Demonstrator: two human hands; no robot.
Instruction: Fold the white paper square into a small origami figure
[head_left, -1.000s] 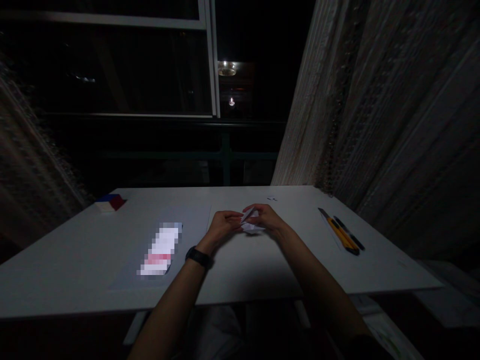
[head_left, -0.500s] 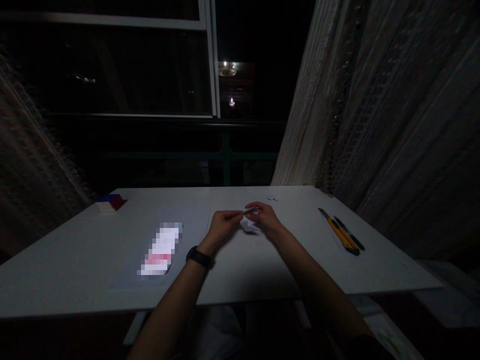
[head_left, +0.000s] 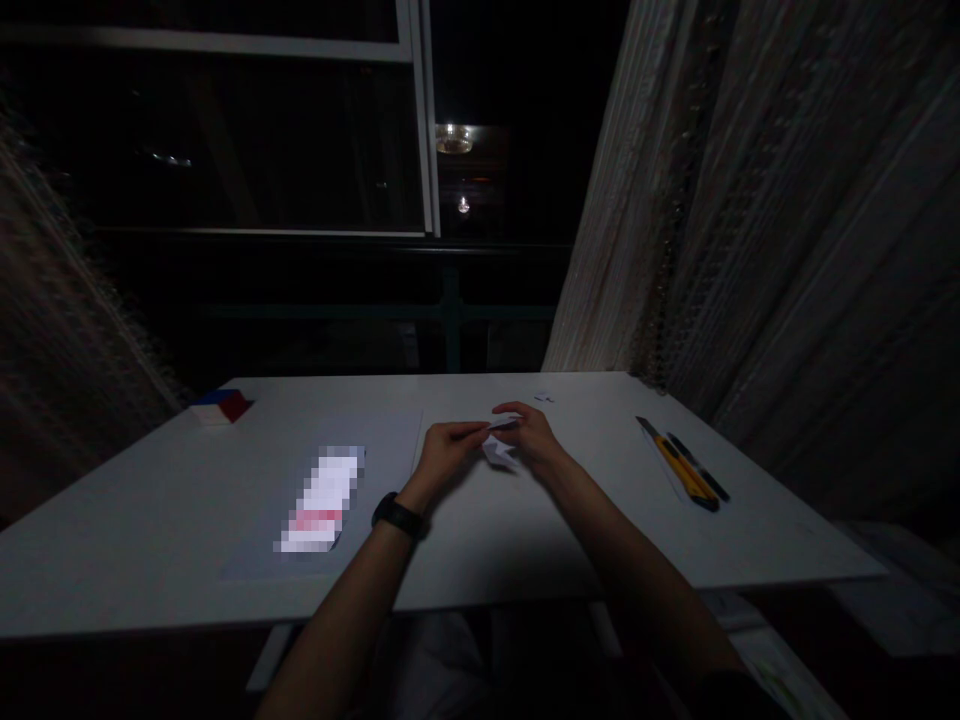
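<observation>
A small piece of folded white paper (head_left: 498, 451) is between my two hands, above the middle of the white table. My left hand (head_left: 450, 448) comes in from the left, with thumb and fingers pinched on the paper's left edge; a dark band circles that wrist. On the other side my right hand (head_left: 534, 436) grips the paper, its index finger arched over the top and the thumb underneath. Part of the paper hides behind the fingers, and its lower flaps hang below them. The exact folds are too dark to make out.
A lit, blurred-out phone-like screen (head_left: 321, 500) lies on a pale sheet (head_left: 251, 560) at left. A coloured cube (head_left: 220, 406) sits far left. On the right lie a yellow utility knife (head_left: 682, 468) and a dark pen (head_left: 697, 466). Small scraps (head_left: 544, 398) lie behind my hands.
The paper has shifted slightly between my fingers, and its lower flaps look more spread. My right fingers have moved a little; my left hand is almost still.
</observation>
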